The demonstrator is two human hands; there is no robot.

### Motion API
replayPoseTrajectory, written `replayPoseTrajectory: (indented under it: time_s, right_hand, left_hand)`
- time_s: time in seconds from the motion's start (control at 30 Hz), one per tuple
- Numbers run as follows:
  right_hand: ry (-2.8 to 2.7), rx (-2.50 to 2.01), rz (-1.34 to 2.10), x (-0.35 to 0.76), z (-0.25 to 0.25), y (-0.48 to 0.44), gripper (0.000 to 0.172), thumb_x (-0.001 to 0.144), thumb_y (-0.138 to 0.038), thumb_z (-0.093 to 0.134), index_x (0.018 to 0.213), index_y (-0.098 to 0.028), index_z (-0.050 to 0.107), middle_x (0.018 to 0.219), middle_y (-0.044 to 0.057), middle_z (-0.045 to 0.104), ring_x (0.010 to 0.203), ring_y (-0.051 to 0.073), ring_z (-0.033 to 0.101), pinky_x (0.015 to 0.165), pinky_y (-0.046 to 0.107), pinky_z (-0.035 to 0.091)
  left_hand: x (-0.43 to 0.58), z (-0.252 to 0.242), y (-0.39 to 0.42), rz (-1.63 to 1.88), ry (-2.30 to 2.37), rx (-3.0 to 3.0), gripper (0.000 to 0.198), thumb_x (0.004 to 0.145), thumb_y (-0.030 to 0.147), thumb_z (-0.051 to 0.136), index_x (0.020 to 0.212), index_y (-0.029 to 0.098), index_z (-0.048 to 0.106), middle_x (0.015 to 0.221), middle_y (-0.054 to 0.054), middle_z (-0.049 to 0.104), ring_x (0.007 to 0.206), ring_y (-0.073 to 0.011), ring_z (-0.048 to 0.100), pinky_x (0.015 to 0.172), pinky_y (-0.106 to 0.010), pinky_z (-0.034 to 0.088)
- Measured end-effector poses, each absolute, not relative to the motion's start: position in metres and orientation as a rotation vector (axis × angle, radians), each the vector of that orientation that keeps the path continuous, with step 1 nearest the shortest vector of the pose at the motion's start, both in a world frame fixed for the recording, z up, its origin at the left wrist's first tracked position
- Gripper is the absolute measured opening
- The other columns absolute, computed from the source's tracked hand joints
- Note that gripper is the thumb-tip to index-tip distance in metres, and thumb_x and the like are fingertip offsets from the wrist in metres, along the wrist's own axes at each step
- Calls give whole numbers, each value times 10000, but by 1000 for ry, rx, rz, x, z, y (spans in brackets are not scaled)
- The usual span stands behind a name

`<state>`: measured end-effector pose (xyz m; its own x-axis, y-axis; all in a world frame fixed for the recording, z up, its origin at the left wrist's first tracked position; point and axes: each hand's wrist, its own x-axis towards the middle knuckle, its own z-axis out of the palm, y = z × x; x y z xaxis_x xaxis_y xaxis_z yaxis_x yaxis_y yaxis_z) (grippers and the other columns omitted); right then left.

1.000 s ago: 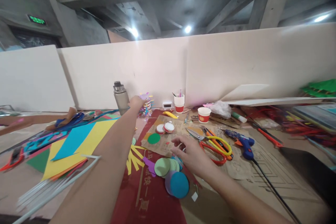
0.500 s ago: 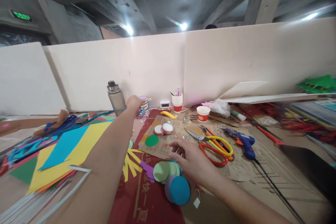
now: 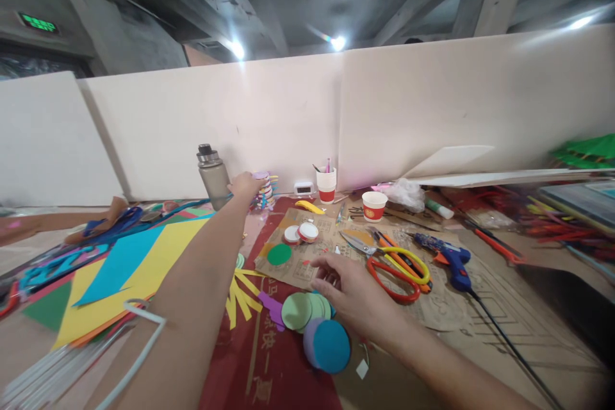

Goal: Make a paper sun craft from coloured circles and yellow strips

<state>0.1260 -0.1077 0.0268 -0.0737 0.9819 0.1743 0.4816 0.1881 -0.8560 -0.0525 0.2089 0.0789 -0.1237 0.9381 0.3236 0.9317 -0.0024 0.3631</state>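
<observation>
My left hand (image 3: 246,184) reaches far across the table, at the left side of a small stack of coloured rings with bits sticking out (image 3: 265,191). Its fingers are mostly hidden, so their grip does not show. My right hand (image 3: 339,282) hovers low over the cardboard, loosely curled, thumb and fingers apart, holding nothing visible. Just left of it and below lie light green paper circles (image 3: 296,311) and a blue circle (image 3: 331,346) over a purple one. A dark green circle (image 3: 279,254) and two white-topped round tape rolls (image 3: 307,232) lie beyond. Scissors (image 3: 394,278) rest to the right.
A grey bottle (image 3: 214,178) stands left of my left hand. Behind are a pen cup (image 3: 327,186) and a paper cup (image 3: 374,206). A blue glue gun (image 3: 454,262) with a cord lies right. Coloured sheets (image 3: 120,262) and yellow fringed paper (image 3: 244,298) lie left. A white board (image 3: 283,115) closes the back.
The view has shifted slightly. My left hand stays by the ring stack, with its fingers a little differently placed. My right hand has hardly moved.
</observation>
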Motion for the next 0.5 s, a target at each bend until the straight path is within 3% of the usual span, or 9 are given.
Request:
replayPoseTrajectory:
  time_s: [0.3,0.5]
  right_hand:
    - [-1694,-1403,770,127,25,-108,200,843,-201,582,1034,-184,641,869,24,662,763,135,586,693,264,434]
    - [-1701,-1419,764,127,24,-107,214,845,-212,584,1049,-185,642,882,26,668,774,137,594,703,266,443]
  left_hand:
    - [-52,76,210,750,2232,2074,611,731,587,635,1096,98,650,1128,-202,649,1145,-375,530,917,-484,348]
    - [-53,74,210,757,2252,2074,594,697,615,656,1030,124,668,1115,-205,664,1136,-387,554,917,-497,378]
